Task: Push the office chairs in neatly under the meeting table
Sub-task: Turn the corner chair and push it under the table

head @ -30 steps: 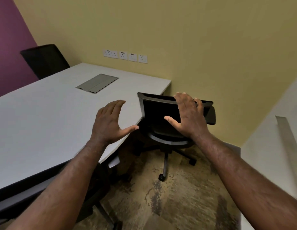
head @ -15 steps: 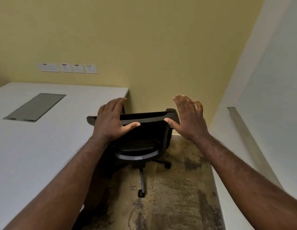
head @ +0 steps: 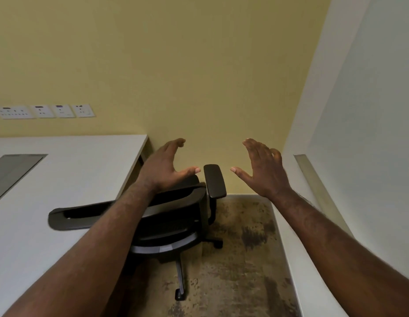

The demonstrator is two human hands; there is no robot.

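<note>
Now that both hands, left [head: 163, 171] and right [head: 264, 171], have lifted off with fingers spread empty, the chair [head: 176, 216] sits tucked against the table [head: 73, 179].

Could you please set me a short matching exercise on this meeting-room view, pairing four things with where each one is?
Things:
1. office chair
2. wall sockets
3. grey floor-box lid
4. right hand

Places:
a. set flush in the meeting table top
b. raised open, in front of the yellow wall
c. on the carpet at the table's corner
d. on the yellow wall above the table

Pairs: 1-c, 2-d, 3-a, 4-b
</note>
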